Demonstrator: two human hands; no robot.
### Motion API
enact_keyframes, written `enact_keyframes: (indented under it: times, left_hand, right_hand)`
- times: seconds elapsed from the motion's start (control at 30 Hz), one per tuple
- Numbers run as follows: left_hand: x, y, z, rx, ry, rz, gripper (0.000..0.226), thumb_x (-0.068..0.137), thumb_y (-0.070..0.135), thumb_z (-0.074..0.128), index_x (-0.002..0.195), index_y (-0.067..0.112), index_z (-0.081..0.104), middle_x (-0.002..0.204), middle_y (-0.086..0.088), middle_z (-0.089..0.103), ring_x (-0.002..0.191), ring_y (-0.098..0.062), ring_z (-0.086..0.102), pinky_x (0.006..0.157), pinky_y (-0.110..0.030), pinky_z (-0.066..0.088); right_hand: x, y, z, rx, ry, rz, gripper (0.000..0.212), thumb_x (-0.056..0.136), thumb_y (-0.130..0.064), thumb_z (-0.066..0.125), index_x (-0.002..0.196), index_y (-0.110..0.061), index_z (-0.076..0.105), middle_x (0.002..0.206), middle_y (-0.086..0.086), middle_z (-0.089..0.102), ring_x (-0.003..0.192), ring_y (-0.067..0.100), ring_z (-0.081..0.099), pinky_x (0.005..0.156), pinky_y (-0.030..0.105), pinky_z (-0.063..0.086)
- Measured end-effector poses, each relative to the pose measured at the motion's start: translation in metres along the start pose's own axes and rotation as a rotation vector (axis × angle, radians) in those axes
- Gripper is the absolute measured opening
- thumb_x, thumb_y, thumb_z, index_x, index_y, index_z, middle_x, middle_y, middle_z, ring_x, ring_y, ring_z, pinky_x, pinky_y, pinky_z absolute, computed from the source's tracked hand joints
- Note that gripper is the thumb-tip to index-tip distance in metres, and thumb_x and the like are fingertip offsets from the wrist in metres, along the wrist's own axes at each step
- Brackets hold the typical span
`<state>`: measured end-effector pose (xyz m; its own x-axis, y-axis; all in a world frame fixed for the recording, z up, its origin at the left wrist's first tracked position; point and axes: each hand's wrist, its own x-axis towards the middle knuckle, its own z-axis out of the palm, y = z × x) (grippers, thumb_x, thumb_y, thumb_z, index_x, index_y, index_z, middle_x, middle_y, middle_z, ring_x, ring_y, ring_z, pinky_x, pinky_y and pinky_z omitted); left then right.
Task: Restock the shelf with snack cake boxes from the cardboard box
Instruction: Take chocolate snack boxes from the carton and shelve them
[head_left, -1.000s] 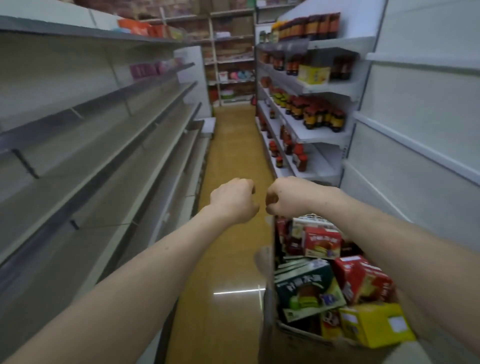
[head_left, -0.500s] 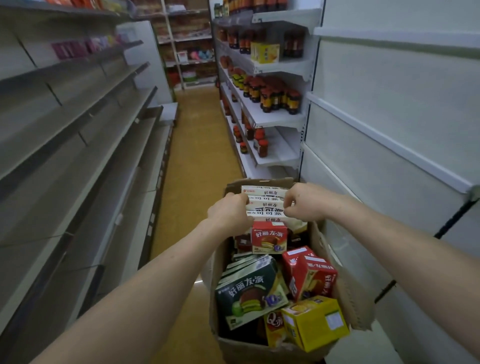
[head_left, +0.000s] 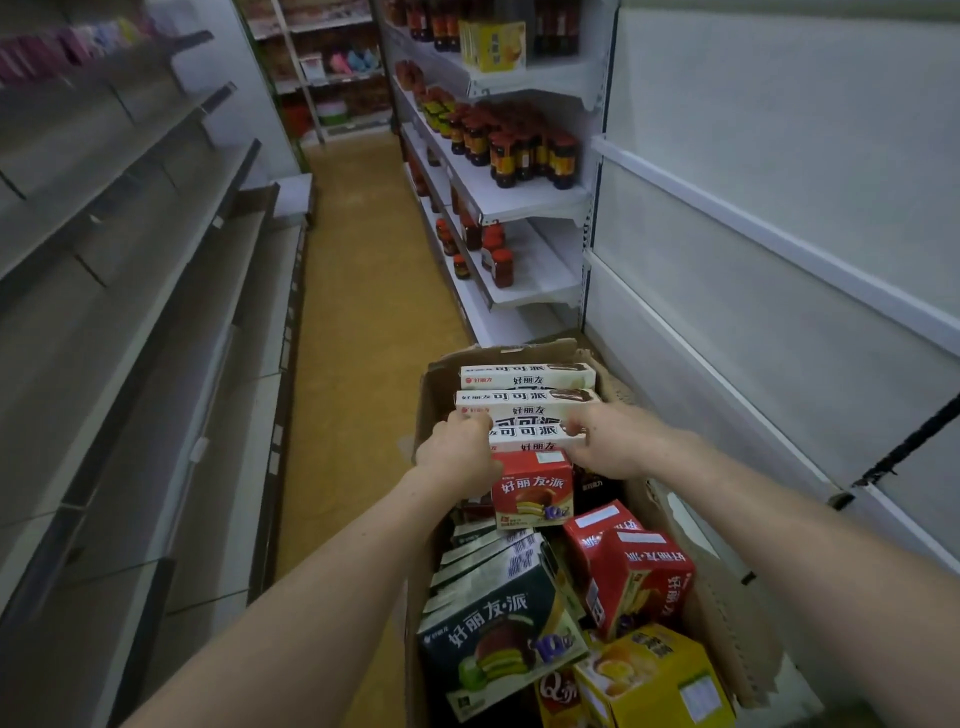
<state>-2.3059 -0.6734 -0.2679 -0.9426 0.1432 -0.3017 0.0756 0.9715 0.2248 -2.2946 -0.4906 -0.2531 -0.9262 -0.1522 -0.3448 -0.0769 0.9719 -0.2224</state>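
Observation:
An open cardboard box (head_left: 439, 387) stands on the aisle floor by the right-hand shelving, full of snack cake boxes. At its far end lie several long white cake boxes (head_left: 527, 397) in a row. My left hand (head_left: 460, 452) grips the left end of the nearest white box (head_left: 530, 434) and my right hand (head_left: 605, 441) grips its right end. Closer to me sit a red cake box (head_left: 532, 488), a second red box (head_left: 631, 571), a dark green box (head_left: 493, 634) and a yellow box (head_left: 657, 675).
Bare grey shelves (head_left: 156, 291) run along the left of the aisle. On the right, white shelves (head_left: 519, 200) carry dark bottles and jars, then bare white shelf rails (head_left: 769, 244) beside the box. The yellow floor (head_left: 358, 291) stretches ahead to more shelving.
My view swung right and down onto the cardboard box. Both hands dropped from fists in the air to the white cake boxes and now grip the ends of the nearest one.

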Motion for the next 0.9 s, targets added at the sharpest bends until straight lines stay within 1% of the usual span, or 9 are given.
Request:
enact_keyframes:
  times: [0.13, 0.27, 0.37, 0.43, 0.53, 0.6, 0.7, 0.83, 0.9]
  left_hand:
    - [0.036, -0.013, 0.014, 0.019, -0.054, 0.015, 0.051, 0.09, 0.034, 0.062, 0.136, 0.023, 0.042, 0.126, -0.004, 0.046, 0.116, -0.023, 0.046, 0.092, -0.038, 0.047]
    - [0.069, -0.028, 0.029, 0.034, -0.093, 0.036, 0.057, 0.089, 0.035, 0.062, 0.139, 0.024, 0.037, 0.136, -0.005, 0.042, 0.125, -0.025, 0.041, 0.1, -0.042, 0.043]
    - [0.092, -0.036, 0.042, 0.052, -0.084, 0.075, 0.06, 0.09, 0.035, 0.061, 0.143, 0.022, 0.034, 0.143, -0.005, 0.039, 0.13, -0.027, 0.037, 0.104, -0.045, 0.038]
    - [0.105, -0.04, 0.05, 0.051, -0.072, 0.116, 0.059, 0.09, 0.035, 0.06, 0.142, 0.02, 0.036, 0.143, -0.005, 0.04, 0.131, -0.027, 0.037, 0.106, -0.046, 0.036]
    - [0.116, -0.04, 0.062, 0.071, -0.057, 0.156, 0.053, 0.091, 0.03, 0.058, 0.139, 0.018, 0.04, 0.143, -0.005, 0.04, 0.132, -0.026, 0.035, 0.108, -0.047, 0.034]
    - [0.12, -0.039, 0.068, 0.107, -0.046, 0.164, 0.052, 0.09, 0.028, 0.058, 0.138, 0.017, 0.041, 0.143, -0.007, 0.038, 0.132, -0.027, 0.033, 0.108, -0.046, 0.033]
    - [0.126, -0.04, 0.07, 0.154, -0.079, 0.173, 0.059, 0.088, 0.029, 0.06, 0.141, 0.017, 0.037, 0.142, -0.009, 0.035, 0.133, -0.029, 0.03, 0.109, -0.046, 0.03]
    - [0.132, -0.041, 0.07, 0.111, -0.191, 0.103, 0.054, 0.088, 0.031, 0.058, 0.138, 0.018, 0.042, 0.141, -0.01, 0.031, 0.133, -0.03, 0.027, 0.109, -0.052, 0.029]
    - [0.131, -0.043, 0.071, 0.059, -0.216, 0.057, 0.056, 0.089, 0.029, 0.059, 0.14, 0.021, 0.04, 0.144, -0.01, 0.027, 0.135, -0.03, 0.023, 0.11, -0.055, 0.028]
  right_hand:
    - [0.028, 0.008, 0.016, 0.032, -0.036, 0.054, 0.034, 0.091, -0.035, 0.057, 0.123, -0.025, 0.054, 0.12, -0.004, 0.061, 0.105, 0.018, 0.059, 0.085, 0.036, 0.053]
    - [0.06, 0.012, 0.035, 0.018, -0.031, 0.128, 0.053, 0.091, -0.039, 0.06, 0.138, -0.024, 0.041, 0.139, 0.003, 0.046, 0.124, 0.025, 0.045, 0.099, 0.042, 0.044]
    - [0.085, 0.013, 0.049, -0.022, -0.049, 0.134, 0.048, 0.092, -0.03, 0.059, 0.136, -0.023, 0.043, 0.14, 0.006, 0.043, 0.127, 0.027, 0.04, 0.102, 0.046, 0.041]
    - [0.1, 0.012, 0.055, -0.021, -0.054, 0.122, 0.039, 0.094, -0.024, 0.053, 0.133, -0.021, 0.046, 0.138, 0.006, 0.045, 0.128, 0.027, 0.039, 0.102, 0.047, 0.04]
    - [0.116, 0.004, 0.061, 0.028, -0.031, 0.118, 0.031, 0.098, -0.027, 0.041, 0.125, -0.016, 0.053, 0.133, 0.007, 0.049, 0.123, 0.027, 0.043, 0.097, 0.043, 0.042]
    - [0.123, -0.003, 0.066, 0.048, -0.044, 0.114, 0.033, 0.099, -0.034, 0.04, 0.121, -0.015, 0.054, 0.13, 0.009, 0.05, 0.121, 0.027, 0.044, 0.096, 0.043, 0.041]
    - [0.13, -0.01, 0.076, 0.033, -0.085, 0.122, 0.04, 0.097, -0.036, 0.044, 0.131, -0.018, 0.048, 0.134, 0.007, 0.045, 0.126, 0.027, 0.041, 0.103, 0.046, 0.037]
    - [0.135, -0.015, 0.078, 0.024, -0.096, 0.145, 0.046, 0.091, -0.025, 0.052, 0.136, -0.02, 0.042, 0.138, 0.007, 0.04, 0.131, 0.027, 0.036, 0.109, 0.049, 0.029]
    - [0.137, -0.014, 0.077, -0.02, -0.118, 0.16, 0.051, 0.089, -0.021, 0.055, 0.138, -0.02, 0.04, 0.141, 0.009, 0.036, 0.133, 0.029, 0.032, 0.109, 0.051, 0.027]
